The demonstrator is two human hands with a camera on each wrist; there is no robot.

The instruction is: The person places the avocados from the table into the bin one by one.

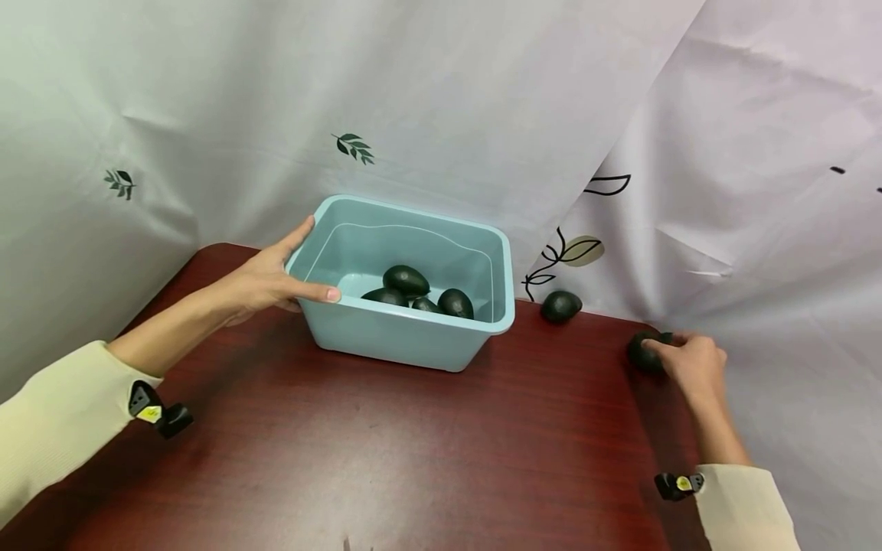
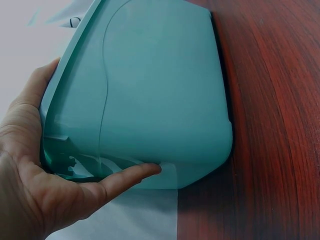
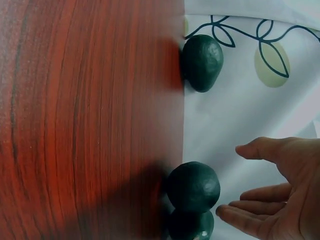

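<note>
A light blue plastic bin [image 1: 386, 337] stands on the table with several dark green avocados [image 1: 406, 281] inside. My left hand [image 1: 265, 279] grips its left end, thumb along the front rim and a finger at the back corner; the left wrist view shows this hand [image 2: 55, 185] around the bin's end wall [image 2: 160, 90]. At the table's right edge, my right hand [image 1: 696, 363] is at an avocado [image 1: 645, 352]. In the right wrist view, the thumb and fingers of that hand [image 3: 280, 185] are spread beside two avocados close together, the upper avocado [image 3: 193, 186] overlapping the lower avocado [image 3: 191, 226].
Another avocado [image 1: 561, 306] lies at the back edge, between the bin and my right hand. The reddish-brown wooden table [image 1: 413, 451] extends in front of the bin. White cloth [image 1: 441, 99] with leaf prints hangs behind the table and along its sides.
</note>
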